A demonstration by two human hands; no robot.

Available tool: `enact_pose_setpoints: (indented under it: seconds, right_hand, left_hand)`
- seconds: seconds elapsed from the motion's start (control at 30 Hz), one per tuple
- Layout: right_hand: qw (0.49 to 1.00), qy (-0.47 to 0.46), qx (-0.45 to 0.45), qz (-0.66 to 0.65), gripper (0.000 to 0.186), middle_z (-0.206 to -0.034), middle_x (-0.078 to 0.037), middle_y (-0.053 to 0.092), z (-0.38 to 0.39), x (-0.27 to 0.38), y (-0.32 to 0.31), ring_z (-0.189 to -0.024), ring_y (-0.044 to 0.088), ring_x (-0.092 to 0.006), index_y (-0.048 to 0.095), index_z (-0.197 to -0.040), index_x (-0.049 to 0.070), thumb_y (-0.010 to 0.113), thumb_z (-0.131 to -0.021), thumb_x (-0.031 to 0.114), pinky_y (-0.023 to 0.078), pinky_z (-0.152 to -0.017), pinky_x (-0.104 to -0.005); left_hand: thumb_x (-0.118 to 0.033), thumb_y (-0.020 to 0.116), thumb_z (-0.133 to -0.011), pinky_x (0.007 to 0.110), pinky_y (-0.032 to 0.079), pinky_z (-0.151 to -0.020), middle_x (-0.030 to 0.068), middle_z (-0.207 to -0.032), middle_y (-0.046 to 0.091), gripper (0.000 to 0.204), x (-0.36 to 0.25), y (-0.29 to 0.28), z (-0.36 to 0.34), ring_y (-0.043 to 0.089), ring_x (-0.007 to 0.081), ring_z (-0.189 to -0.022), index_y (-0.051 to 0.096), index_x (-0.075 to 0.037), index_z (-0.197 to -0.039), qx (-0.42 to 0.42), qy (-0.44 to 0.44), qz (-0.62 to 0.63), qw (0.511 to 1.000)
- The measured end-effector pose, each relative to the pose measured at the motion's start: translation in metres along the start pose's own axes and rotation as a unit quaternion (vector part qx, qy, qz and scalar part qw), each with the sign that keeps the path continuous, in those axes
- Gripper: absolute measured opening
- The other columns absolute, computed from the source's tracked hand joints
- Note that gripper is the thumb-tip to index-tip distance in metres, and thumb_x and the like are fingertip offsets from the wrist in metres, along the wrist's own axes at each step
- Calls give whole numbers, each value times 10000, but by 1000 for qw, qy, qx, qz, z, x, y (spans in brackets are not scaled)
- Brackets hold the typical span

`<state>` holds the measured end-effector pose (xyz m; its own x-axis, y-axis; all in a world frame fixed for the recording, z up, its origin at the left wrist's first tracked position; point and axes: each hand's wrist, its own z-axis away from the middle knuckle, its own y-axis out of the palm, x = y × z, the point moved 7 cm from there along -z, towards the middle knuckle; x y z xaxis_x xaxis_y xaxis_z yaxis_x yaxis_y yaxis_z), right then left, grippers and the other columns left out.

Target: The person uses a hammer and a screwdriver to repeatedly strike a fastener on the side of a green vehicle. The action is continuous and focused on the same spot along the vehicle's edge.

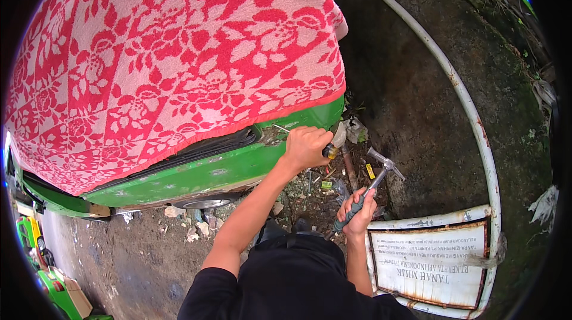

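Left hand (308, 146): fingers wrapped closed around a screwdriver (329, 151), its yellow-and-black butt poking out on the right, the thin shank out on the left. Right hand (357, 210): fingers gripping the teal handle of a hammer (376, 181); the metal head is up, near the screwdriver butt but apart from it.

Shank end lies over the rear part of a green vehicle body (238, 168), by a scraped patch (271, 136) near the corner of the black window trim (241, 141). Whether the tip touches metal, I cannot tell from where I stand.

Risks, my judgement: the butt stands only a little proud of the fist, so an off-centre blow could land on the knuckles. A shallow shank angle could make the tip skid, gouging paint or trim. Bare hands leave skin open to flying flakes. The red-and-pink floral blanket (208, 70) hangs close above the tip; its hem could snag or hide the point.

Further out: littered ground (286, 204) underfoot, poor for balance if a swing misses; a rusty-framed white signboard (429, 260) beside the right forearm, where a backswing could catch the elbow.
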<state>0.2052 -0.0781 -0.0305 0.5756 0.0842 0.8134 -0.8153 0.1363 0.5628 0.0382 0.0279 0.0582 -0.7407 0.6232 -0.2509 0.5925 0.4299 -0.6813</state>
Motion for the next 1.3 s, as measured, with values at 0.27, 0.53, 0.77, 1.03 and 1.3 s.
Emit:
enact_pose_setpoints:
  seconds: [0.27,0.53,0.77,1.03,1.3]
  right_hand:
    - [1000,13,4,2,491,-492,-45,380,2,-6,-3,-326,364,-137,375,-780,90,291,-1019,511,316,-316,-267]
    - [1000,27,5,-7,485,-506,-45,381,1,-8,-3,-331,370,-140,379,-789,92,291,-1019,509,317,-320,-266]
    - [999,27,19,10,487,-503,-45,382,4,-3,-4,-332,375,-137,372,-785,87,293,-1019,508,322,-318,-270]
    - [996,-85,15,30,505,-500,-37,353,8,21,6,-330,336,-135,362,-775,92,298,-1009,535,310,-312,-275]
    - [996,-24,-3,80,503,-504,-25,361,-7,6,2,-330,352,-121,360,-771,103,306,-1006,544,319,-313,-264]
  left_hand:
    - [-206,754,-468,382,467,-533,30,-622,539,333,-2,-2,0,597,235,-611,510,-111,-673,-9,10,1,1000]
    - [-188,724,-528,364,447,-493,30,-585,531,248,-7,-8,-5,577,226,-551,516,-121,-647,-20,23,6,1000]
    - [-214,767,-466,380,470,-519,33,-607,527,354,-5,-2,-4,589,233,-586,500,-109,-672,-12,15,-11,1000]
    - [-232,793,-463,378,482,-532,41,-610,534,374,-1,6,-9,596,238,-592,509,-110,-673,-17,-2,-34,999]
    - [-221,780,-499,378,490,-543,43,-623,556,327,2,6,-10,609,239,-607,528,-118,-680,-6,-17,-50,999]
